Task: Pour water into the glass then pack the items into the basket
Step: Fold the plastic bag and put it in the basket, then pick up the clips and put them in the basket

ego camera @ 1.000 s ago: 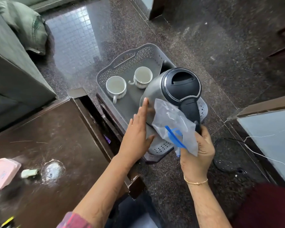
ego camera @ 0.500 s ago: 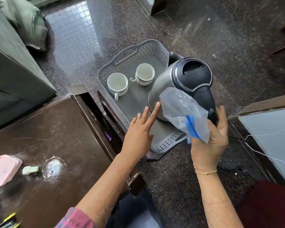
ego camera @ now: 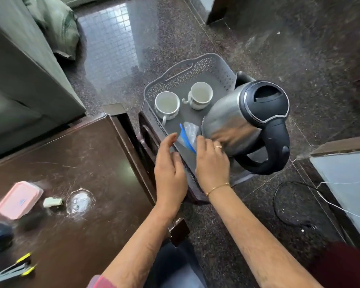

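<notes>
We saw the grey basket [ego camera: 187,67] holding two white cups [ego camera: 167,103], the steel kettle [ego camera: 243,121] and a clear plastic bag [ego camera: 188,134] with a blue strip. The right hand [ego camera: 211,163] pinched the bag against the basket floor, beside the kettle. The left hand [ego camera: 169,173] hovered relaxed, fingers loose, holding nothing, beside the brown bench [ego camera: 71,163].

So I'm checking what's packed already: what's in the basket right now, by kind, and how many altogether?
White cups: 2
Steel kettle with black lid: 1
Clear zip bag with blue strip: 1
Total: 4 things in the grey basket
</notes>
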### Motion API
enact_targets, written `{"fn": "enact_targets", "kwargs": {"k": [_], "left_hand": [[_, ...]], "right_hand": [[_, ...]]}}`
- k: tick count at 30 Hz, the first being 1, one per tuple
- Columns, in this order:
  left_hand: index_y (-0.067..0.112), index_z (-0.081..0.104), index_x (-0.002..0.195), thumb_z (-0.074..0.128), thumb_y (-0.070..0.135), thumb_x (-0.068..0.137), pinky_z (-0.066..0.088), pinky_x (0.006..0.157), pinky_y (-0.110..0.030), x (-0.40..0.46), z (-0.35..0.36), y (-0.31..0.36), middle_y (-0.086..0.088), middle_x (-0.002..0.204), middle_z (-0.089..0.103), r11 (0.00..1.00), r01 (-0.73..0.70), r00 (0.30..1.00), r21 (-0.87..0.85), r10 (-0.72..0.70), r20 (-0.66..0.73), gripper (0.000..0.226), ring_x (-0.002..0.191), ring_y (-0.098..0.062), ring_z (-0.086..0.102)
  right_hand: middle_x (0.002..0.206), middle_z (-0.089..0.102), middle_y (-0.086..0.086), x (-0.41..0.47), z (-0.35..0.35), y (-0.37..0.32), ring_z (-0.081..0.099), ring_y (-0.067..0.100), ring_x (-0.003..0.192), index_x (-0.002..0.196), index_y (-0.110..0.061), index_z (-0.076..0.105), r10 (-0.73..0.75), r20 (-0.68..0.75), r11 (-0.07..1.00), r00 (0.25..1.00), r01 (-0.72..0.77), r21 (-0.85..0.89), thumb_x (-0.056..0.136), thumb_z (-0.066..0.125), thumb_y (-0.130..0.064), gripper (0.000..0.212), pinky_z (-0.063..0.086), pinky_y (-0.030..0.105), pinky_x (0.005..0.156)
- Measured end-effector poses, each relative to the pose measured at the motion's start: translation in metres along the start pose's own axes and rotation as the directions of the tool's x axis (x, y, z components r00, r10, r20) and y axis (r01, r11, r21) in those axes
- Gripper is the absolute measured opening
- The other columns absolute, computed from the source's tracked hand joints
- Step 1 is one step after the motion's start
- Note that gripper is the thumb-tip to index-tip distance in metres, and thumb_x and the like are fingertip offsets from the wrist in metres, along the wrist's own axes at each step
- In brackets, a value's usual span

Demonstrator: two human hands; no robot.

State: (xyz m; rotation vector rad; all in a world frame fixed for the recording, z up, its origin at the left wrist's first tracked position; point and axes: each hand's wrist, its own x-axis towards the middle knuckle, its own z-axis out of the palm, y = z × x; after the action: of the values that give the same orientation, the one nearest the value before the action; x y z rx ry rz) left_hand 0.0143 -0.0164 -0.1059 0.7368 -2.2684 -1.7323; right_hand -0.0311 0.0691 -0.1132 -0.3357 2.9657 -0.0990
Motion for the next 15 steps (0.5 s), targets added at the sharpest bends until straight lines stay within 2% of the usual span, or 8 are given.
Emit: {"fn": "enact_targets", "kwargs": {"k": [3,5,6,7,9,10,12,15], "left_hand": [[0.016,0.047,0.136,0.038,0.003,0.089,0.029,0.113,-0.023,-0.010,0.005,-0.007,0.001,0.141,0.049,0.999,-0.008,0.990,0.037,0.003,0.142,0.050,0.134,-0.010,0.040],[0.014,0.046,0.138,0.037,0.005,0.088,0.019,0.117,-0.021,-0.014,0.006,-0.011,0.003,0.144,0.044,0.995,-0.062,0.971,0.082,0.041,0.234,0.051,0.142,-0.011,0.029],[0.012,0.044,0.140,0.036,0.006,0.090,0.013,0.118,-0.019,-0.015,0.006,-0.014,0.001,0.146,0.042,0.988,-0.101,0.959,0.120,0.064,0.277,0.051,0.144,-0.013,0.023],[0.010,0.041,0.142,0.036,0.006,0.091,0.009,0.119,-0.019,-0.015,0.004,-0.016,-0.003,0.149,0.039,0.975,-0.139,0.945,0.172,0.078,0.318,0.052,0.146,-0.016,0.017],[0.008,0.033,0.147,0.038,0.007,0.089,0.007,0.121,-0.030,-0.014,0.000,-0.023,-0.009,0.156,0.029,0.917,-0.233,0.910,0.324,0.088,0.405,0.058,0.149,-0.026,0.006],[0.008,0.030,0.148,0.041,0.008,0.088,0.009,0.122,-0.037,-0.014,-0.004,-0.026,-0.011,0.158,0.024,0.862,-0.295,0.889,0.412,0.089,0.450,0.061,0.149,-0.030,0.002],[0.007,0.025,0.149,0.048,0.012,0.086,0.015,0.119,-0.047,-0.014,-0.014,-0.028,-0.014,0.159,0.017,0.762,-0.391,0.856,0.517,0.094,0.509,0.067,0.148,-0.034,0.000],[0.006,0.027,0.148,0.044,0.019,0.087,0.018,0.118,-0.046,-0.014,-0.045,-0.027,-0.017,0.158,0.019,0.777,-0.402,0.871,0.485,0.162,0.463,0.065,0.148,-0.033,0.007]], "right_hand": [[0.133,0.052,0.010,0.008,0.015,0.013,0.048,0.032,0.122,0.137,-0.014,0.035,-0.006,0.357,0.973,0.934,-0.077,0.218,0.088,0.050,-0.015,0.051,0.040,0.043,0.097],[0.139,0.049,0.003,0.013,-0.002,0.024,0.048,0.015,0.126,0.139,-0.018,0.034,-0.102,0.492,0.782,0.865,-0.236,0.577,0.088,0.058,-0.015,0.057,0.039,0.032,0.104],[0.143,0.044,-0.001,0.012,-0.011,0.027,0.044,0.005,0.129,0.141,-0.018,0.033,-0.148,0.521,0.680,0.841,-0.295,0.671,0.090,0.057,-0.014,0.057,0.034,0.024,0.107],[0.151,0.035,-0.003,0.011,-0.016,0.027,0.033,0.003,0.136,0.145,-0.018,0.028,-0.173,0.562,0.667,0.809,-0.324,0.671,0.094,0.053,-0.019,0.057,0.023,0.025,0.114],[0.158,0.018,-0.008,0.007,-0.014,0.025,0.009,0.008,0.146,0.150,-0.024,0.017,-0.153,0.642,0.873,0.751,-0.201,0.444,0.100,0.037,-0.032,0.054,-0.002,0.044,0.119],[0.159,0.017,-0.008,0.005,-0.011,0.021,0.007,0.010,0.147,0.150,-0.027,0.017,-0.131,0.662,0.934,0.738,-0.131,0.331,0.100,0.032,-0.034,0.052,-0.008,0.050,0.117],[0.153,0.034,0.002,0.002,-0.007,0.011,0.023,0.019,0.144,0.144,-0.023,0.032,-0.046,0.597,0.972,0.801,-0.102,0.212,0.098,0.036,-0.033,0.048,0.000,0.057,0.115],[0.126,0.057,0.022,-0.008,-0.018,-0.025,0.049,0.040,0.121,0.122,-0.005,0.052,0.044,0.154,0.968,0.987,-0.081,0.238,0.082,0.039,-0.043,0.057,0.031,0.057,0.106]]}}
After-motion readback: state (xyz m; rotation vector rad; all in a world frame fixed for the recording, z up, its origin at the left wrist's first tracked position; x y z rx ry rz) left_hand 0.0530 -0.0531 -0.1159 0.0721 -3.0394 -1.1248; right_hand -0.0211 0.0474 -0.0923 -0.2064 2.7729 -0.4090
